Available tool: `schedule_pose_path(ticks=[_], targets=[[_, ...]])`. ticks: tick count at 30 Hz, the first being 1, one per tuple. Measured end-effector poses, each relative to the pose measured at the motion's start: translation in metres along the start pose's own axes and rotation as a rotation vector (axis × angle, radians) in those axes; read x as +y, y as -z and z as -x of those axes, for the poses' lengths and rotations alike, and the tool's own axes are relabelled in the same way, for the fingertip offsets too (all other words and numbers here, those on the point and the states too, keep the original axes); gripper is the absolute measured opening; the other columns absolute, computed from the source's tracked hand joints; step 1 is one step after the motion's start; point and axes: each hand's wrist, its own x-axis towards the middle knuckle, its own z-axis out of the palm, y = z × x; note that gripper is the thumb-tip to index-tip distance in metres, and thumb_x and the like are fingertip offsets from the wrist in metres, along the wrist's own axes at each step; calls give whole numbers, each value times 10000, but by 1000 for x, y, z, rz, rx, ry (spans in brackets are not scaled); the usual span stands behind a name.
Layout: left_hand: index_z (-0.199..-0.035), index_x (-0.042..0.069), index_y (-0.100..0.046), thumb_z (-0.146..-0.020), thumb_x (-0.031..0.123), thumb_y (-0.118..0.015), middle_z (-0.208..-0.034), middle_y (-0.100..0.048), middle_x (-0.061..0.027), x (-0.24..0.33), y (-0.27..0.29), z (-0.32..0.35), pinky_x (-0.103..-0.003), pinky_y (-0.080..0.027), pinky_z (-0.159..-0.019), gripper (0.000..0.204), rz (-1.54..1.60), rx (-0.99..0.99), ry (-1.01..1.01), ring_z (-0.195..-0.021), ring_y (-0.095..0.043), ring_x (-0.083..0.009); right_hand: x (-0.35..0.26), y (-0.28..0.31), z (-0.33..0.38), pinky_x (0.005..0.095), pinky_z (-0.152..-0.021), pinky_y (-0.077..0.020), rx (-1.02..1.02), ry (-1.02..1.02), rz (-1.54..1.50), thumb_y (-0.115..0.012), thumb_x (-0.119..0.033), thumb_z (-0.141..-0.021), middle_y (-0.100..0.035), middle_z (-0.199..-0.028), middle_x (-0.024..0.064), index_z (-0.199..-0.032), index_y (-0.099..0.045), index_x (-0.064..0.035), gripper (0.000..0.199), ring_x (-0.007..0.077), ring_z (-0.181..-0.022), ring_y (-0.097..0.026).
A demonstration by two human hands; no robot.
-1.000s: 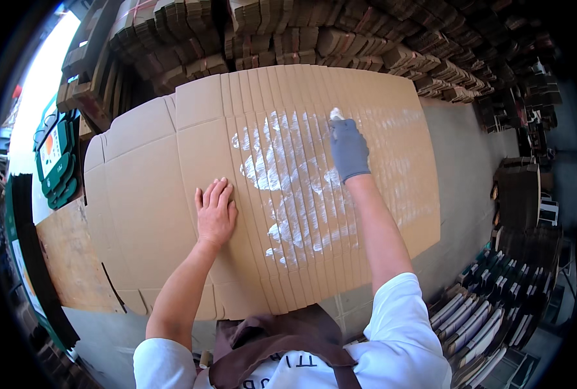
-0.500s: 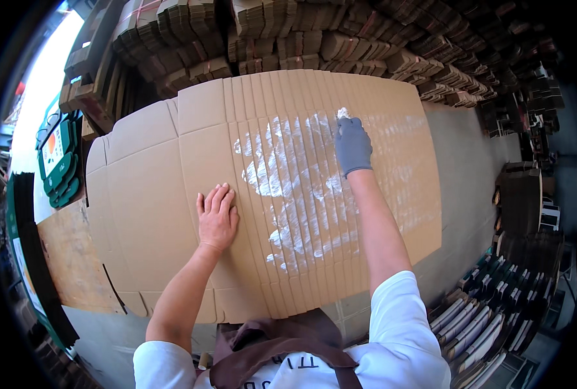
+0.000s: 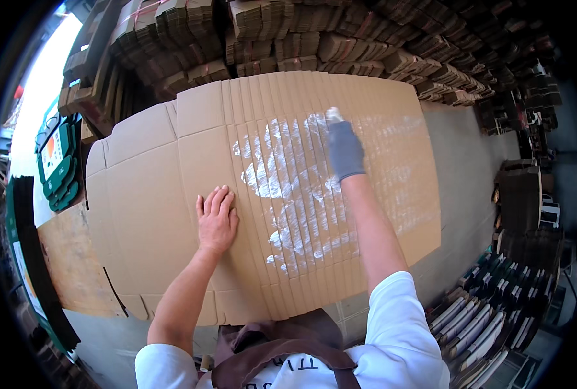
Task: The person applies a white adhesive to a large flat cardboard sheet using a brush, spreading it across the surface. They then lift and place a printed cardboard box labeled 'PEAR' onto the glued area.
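Flat brown cardboard sheets [image 3: 139, 175], with a run of narrow overlapping edges, lie in front of me. White paste [image 3: 269, 178] is smeared in ridged patches across those edges, thinning to faint streaks at the right. My left hand [image 3: 218, 220], bare, rests flat on the cardboard left of the paste, fingers stretched out. In a grey glove, my right hand [image 3: 346, 149] is closed at the far end of the pasted area. A small white wad [image 3: 334, 115] sticks out from its fingers; motion blur and the glove hide what exactly it is.
Tied bundles of cardboard [image 3: 256, 52] are stacked along the far side. Green printed boards [image 3: 60, 162] lie at the left, near a wooden board [image 3: 74, 259]. Rows of stacked dark and white sheets [image 3: 476, 330] stand at the lower right, beyond the grey floor [image 3: 470, 162].
My right hand has shifted slightly left across the pasted edges with the white wad. My left hand stays in place on the cardboard.
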Motion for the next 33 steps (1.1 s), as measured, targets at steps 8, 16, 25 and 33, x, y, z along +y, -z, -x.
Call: schedule_pose_path(ticks=[8, 16, 25, 33], targets=[[-1304, 99, -523, -902, 184, -544, -1418, -463, -43, -6, 5, 3, -552, -198, -1155, 411, -28, 14, 21, -1361, -384, -243, -87, 26, -3, 294, -645, -534, -175, -274, -850, -660, -240, -885, -691, -768, 80, -906, -701, -19, 226, 121, -701, -646], [-1303, 92, -518, -895, 163, -552, -1423, -462, -60, -7, 4, 4, -542, -198, -1158, 415, 1, 17, 11, -1362, -384, -257, -79, 9, -11, 312, -604, -551, -28, -253, -752, -615, -216, -893, -706, -765, 120, -868, -693, -22, 211, 169, -661, -674], [-1312, 109, -517, -898, 184, -559, -1411, -469, -50, -11, 3, 8, -541, -199, -1157, 423, 12, 20, 26, -1355, -394, -236, -90, 4, -22, 322, -640, -539, -91, -333, -852, -638, -228, -872, -688, -756, 121, -864, -674, -1, 230, 166, -653, -657], [-1299, 109, -541, -902, 198, -565, -1385, -489, -46, -9, 5, 7, -549, -224, -1147, 408, 19, 40, 10, -1341, -409, -222, -135, -17, -16, 312, -660, -535, -259, -285, -853, -649, -201, -869, -680, -765, 103, -868, -677, -6, 197, 153, -717, -662]])
